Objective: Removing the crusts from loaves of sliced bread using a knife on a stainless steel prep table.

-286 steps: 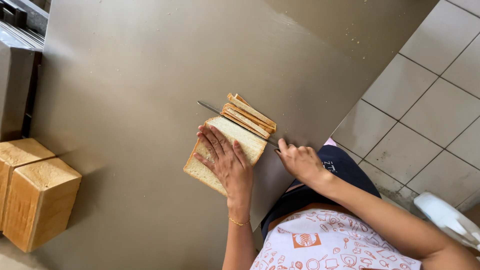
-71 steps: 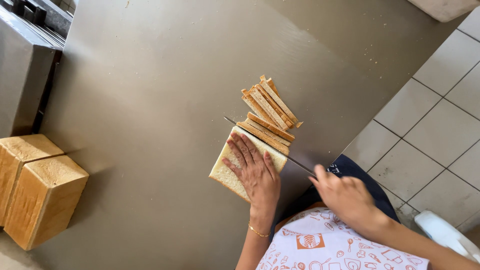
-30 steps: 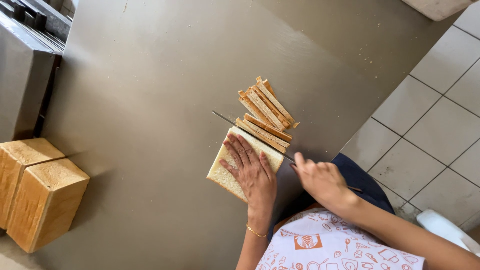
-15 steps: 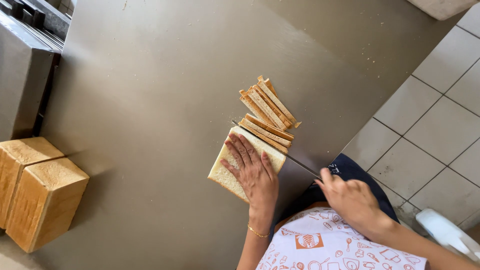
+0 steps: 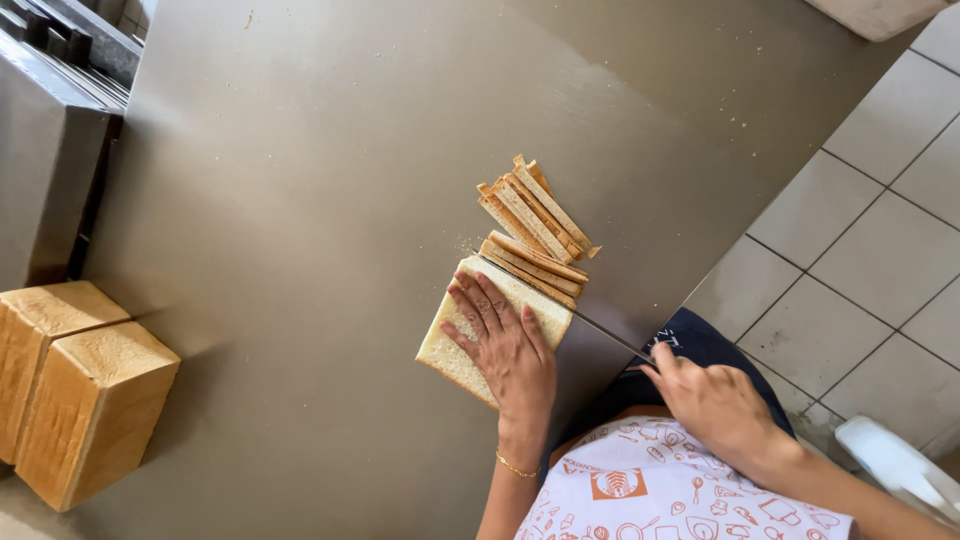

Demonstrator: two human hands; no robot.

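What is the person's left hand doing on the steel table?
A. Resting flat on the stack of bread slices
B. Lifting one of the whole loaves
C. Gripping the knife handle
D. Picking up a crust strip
A: the left hand lies palm-down with fingers spread on the stack of bread slices, while the right hand holds the knife.

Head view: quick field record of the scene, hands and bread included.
surface: grey metal table
left hand: flat on stack of white bread slices, pressing down
right hand: closed round the handle of long knife
knife blade: along the stack's far edge
cut-offs: pile of crust strips beyond the blade
also: two whole loaves at left
floor: white tiles
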